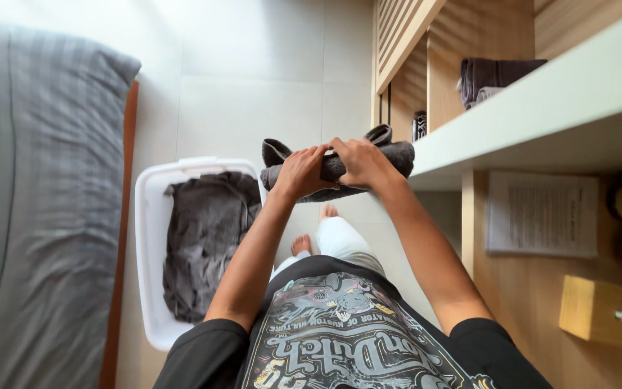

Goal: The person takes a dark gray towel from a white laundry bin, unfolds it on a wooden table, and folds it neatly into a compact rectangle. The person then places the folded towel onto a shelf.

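Dark grey terry cloth, a folded towel [340, 167], is held in mid-air above the pale tiled floor [253, 79], just left of the white shelf edge [541, 115]; its two ends stick up beyond the hands, and its middle is covered by them. The left hand [300, 173] has its fingers curled together over the towel's left part; the right hand [361, 162] clamps the right part, fingers bent over the top; the thumbs of both are hidden under the cloth. Below the towel, far down, bare toes [311, 230] and a white trouser leg [343, 241] show between the forearms; the rest of the legs is hidden by a black printed shirt [340, 338], cut off by the bottom edge. To the left on the floor stands a white plastic basket [149, 230] with crumpled grey laundry [206, 238] in it; its near corner is hidden by the left arm. Further left lies a grey striped mattress [37, 216], cut off by the frame. To the right, in a wooden compartment, more dark folded towels [494, 75] rest, partly hidden behind the shelf edge; under the shelf a printed sheet [541, 212] and a yellow box [602, 310] appear, and dim objects at the far right are too blurred to tell.
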